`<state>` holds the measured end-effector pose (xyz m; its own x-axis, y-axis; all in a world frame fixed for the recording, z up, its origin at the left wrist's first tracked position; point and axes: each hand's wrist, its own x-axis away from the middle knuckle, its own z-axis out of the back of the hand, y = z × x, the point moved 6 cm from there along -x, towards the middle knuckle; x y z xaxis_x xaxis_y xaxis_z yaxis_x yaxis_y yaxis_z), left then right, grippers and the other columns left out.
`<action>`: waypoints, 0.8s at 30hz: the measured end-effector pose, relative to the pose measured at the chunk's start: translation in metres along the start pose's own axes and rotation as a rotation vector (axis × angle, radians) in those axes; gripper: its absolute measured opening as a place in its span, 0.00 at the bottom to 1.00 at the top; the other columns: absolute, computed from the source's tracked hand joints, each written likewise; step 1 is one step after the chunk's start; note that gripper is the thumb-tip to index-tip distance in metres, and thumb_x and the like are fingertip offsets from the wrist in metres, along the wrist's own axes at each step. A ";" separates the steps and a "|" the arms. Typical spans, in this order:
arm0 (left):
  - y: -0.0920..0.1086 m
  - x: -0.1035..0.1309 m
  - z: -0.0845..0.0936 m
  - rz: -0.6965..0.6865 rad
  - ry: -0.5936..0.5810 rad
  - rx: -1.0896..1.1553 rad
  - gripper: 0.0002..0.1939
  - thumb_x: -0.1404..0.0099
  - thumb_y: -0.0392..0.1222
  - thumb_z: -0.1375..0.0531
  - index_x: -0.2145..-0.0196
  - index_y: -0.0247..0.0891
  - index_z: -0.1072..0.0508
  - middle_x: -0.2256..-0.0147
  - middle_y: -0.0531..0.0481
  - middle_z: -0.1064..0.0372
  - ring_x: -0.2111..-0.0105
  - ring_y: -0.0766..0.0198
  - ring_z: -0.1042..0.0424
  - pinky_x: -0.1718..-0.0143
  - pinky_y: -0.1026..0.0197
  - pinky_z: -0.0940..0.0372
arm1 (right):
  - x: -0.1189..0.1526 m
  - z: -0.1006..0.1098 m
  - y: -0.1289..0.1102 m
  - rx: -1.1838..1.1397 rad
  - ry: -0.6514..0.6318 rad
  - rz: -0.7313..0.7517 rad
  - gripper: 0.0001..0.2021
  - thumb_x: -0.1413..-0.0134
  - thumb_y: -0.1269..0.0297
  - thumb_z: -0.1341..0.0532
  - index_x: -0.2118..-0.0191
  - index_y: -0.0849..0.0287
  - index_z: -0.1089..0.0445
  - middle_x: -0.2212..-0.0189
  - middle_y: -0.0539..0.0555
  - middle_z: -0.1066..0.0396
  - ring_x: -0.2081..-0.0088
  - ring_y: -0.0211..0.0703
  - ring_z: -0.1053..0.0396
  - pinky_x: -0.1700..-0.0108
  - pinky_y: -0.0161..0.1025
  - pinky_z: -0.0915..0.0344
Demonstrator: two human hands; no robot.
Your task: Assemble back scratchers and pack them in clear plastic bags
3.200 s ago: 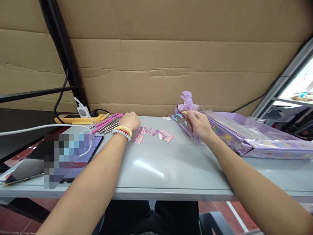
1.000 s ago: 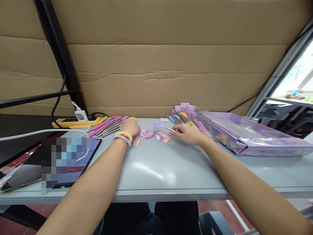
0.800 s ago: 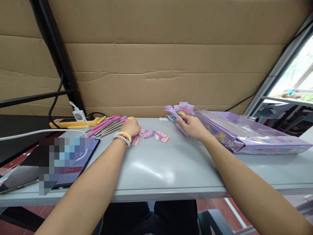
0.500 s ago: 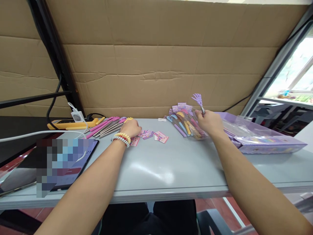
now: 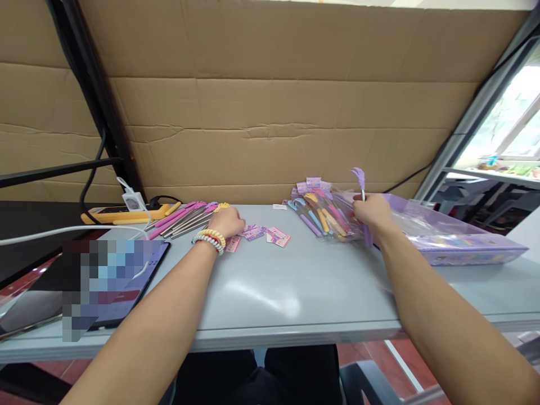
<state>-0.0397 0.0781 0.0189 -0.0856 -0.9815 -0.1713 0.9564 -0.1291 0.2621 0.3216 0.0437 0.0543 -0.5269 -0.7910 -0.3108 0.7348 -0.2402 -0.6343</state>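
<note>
My right hand (image 5: 372,212) is closed round the shaft of a purple back scratcher (image 5: 358,175), its claw-shaped head pointing up. Just left of that hand, back scratchers in clear bags (image 5: 327,218) lie with small purple cards behind them. My left hand (image 5: 228,220), with coiled bands at the wrist, rests low on the grey table (image 5: 261,292); its fingers curl downward and their grip is hidden. Beside it are metal-shafted back scratchers with pink handles (image 5: 185,220) and a yellow claw head (image 5: 222,206). Small printed cards (image 5: 277,236) lie right of my left hand.
A purple box (image 5: 468,247) with clear plastic on it stands at the right. At the left are a tablet (image 5: 130,292), a white cable and a yellow-and-black device (image 5: 130,212). Cardboard (image 5: 270,101) rises behind the table.
My right hand has moved to the right with the purple back scratcher, which now stands more upright, away from the bagged ones. My left hand has stayed in place.
</note>
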 end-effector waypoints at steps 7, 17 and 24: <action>-0.001 -0.002 -0.003 -0.012 -0.015 -0.014 0.15 0.48 0.47 0.45 0.70 0.38 0.24 0.64 0.41 0.26 0.63 0.55 0.28 0.66 0.61 0.37 | 0.003 -0.009 0.006 -0.018 -0.116 -0.066 0.08 0.57 0.67 0.43 0.69 0.61 0.31 0.89 0.55 0.35 0.83 0.46 0.35 0.81 0.39 0.43; -0.001 -0.001 -0.004 -0.012 -0.023 -0.001 0.14 0.48 0.48 0.45 0.70 0.38 0.25 0.64 0.41 0.26 0.64 0.55 0.28 0.67 0.61 0.37 | 0.000 -0.038 0.010 -0.643 -0.289 -0.187 0.17 0.60 0.73 0.39 0.61 0.57 0.40 0.85 0.48 0.40 0.82 0.44 0.33 0.87 0.31 0.55; -0.001 -0.001 -0.003 -0.008 -0.030 0.003 0.14 0.48 0.47 0.45 0.69 0.37 0.25 0.63 0.42 0.26 0.62 0.56 0.28 0.66 0.62 0.37 | 0.003 -0.040 0.013 -0.960 -0.290 -0.361 0.17 0.60 0.82 0.45 0.66 0.55 0.48 0.78 0.46 0.45 0.78 0.38 0.30 0.90 0.26 0.55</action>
<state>-0.0392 0.0793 0.0157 -0.1012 -0.9843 -0.1449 0.9549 -0.1369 0.2634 0.3123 0.0607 0.0163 -0.4318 -0.8955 0.1076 -0.1556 -0.0436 -0.9869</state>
